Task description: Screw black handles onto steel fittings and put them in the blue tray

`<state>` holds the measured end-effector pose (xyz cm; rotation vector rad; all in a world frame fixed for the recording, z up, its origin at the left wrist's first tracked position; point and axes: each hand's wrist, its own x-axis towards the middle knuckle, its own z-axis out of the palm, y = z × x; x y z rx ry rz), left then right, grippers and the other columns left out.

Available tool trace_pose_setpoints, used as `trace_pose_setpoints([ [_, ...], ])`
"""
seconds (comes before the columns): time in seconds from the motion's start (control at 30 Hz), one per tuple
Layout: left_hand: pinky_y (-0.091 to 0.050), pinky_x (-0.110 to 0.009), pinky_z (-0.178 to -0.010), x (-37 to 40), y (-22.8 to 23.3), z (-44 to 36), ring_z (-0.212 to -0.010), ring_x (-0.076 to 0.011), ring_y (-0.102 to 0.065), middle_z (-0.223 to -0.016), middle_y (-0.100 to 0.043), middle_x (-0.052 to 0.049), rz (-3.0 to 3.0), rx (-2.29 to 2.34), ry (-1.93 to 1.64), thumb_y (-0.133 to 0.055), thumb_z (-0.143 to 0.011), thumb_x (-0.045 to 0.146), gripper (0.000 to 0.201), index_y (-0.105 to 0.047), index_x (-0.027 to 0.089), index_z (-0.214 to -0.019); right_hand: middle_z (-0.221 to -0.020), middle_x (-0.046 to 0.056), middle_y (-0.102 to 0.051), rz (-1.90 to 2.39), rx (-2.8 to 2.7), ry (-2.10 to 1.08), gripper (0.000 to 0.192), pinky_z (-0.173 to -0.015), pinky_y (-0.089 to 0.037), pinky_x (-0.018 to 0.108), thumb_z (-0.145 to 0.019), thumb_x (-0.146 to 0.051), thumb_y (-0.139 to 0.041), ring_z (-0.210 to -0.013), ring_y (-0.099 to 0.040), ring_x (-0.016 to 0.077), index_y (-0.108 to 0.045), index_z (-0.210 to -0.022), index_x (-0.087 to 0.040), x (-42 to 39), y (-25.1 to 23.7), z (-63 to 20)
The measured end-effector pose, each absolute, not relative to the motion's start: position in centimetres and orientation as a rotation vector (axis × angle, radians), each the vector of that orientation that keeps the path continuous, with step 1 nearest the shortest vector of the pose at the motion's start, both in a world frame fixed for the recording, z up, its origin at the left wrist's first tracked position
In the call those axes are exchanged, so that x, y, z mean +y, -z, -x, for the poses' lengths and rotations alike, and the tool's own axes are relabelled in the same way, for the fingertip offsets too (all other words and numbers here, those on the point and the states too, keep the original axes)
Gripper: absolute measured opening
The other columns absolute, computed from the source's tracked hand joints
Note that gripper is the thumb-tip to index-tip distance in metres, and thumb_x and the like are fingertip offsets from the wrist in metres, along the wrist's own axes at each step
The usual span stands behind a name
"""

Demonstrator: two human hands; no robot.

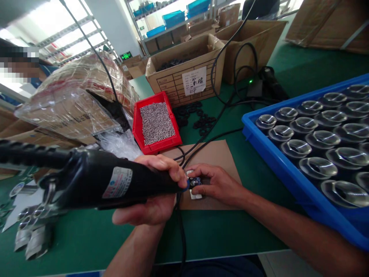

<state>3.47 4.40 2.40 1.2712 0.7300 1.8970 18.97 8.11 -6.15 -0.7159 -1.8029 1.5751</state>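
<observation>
A black electric screwdriver [95,179] with a pale label and a ribbed cable end lies in my left hand [161,204], whose fingers wrap round its body. Its blue-ringed front end [184,185] points at a small dark and metallic part [195,182] with a white piece [196,194] beside or under it. My right hand [215,182] pinches the small part between thumb and fingers on a brown cardboard sheet [225,154]. Whether the screwdriver's tip touches the part is hidden.
A red bin [138,130] of tiny metal pieces stands beyond my hands. On the right, a blue tray [276,165] holds several shiny round metal parts. Open cardboard boxes [170,82] stand behind; black cables [207,132] cross the green table. Metal pieces [36,238] lie at the left.
</observation>
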Motion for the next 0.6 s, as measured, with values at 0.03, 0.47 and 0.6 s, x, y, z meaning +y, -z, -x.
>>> trace_pose_setpoints([
  [0.03, -0.046, -0.029, -0.038, 4.37, -2.54, -3.67, -0.041, -0.0155, -0.053, -0.059, -0.054, 0.000, -1.246, 0.766, -1.913, -0.045, -0.067, 0.091, 0.075, -0.062, 0.020, -0.082, -0.116, 0.005, -0.068, 0.714, -1.801, -1.579, 0.026, -0.098, -0.047, 0.038, -0.076, -0.022, -0.079, -0.110, -0.062, 0.0232, -0.071, -0.100, -0.022, 8.12, 6.12, -18.97],
  [0.47, -0.049, -0.030, -0.047, 3.78, -2.51, -3.84, -0.054, -0.0173, -0.058, -0.071, -0.058, -0.002, -1.366, 0.841, -1.788, -0.052, -0.079, 0.074, 0.056, -0.062, 0.021, -0.092, -0.109, 0.003, -0.069, 0.643, -1.842, -1.521, 0.022, -0.096, -0.047, 0.035, -0.078, -0.022, -0.078, -0.109, -0.062, 0.0219, -0.071, -0.099, -0.023, 8.02, 5.70, -18.90],
  [0.6, -0.048, -0.031, -0.046, 3.90, -2.17, -3.88, -0.051, -0.0171, -0.057, -0.070, -0.056, -0.002, -1.318, 0.854, -1.852, -0.049, -0.073, 0.083, 0.068, -0.063, 0.019, -0.091, -0.112, 0.004, -0.069, 0.668, -1.860, -1.483, 0.026, -0.099, -0.046, 0.036, -0.077, -0.020, -0.079, -0.112, -0.062, 0.0224, -0.071, -0.101, -0.023, 8.01, 5.77, -18.84],
])
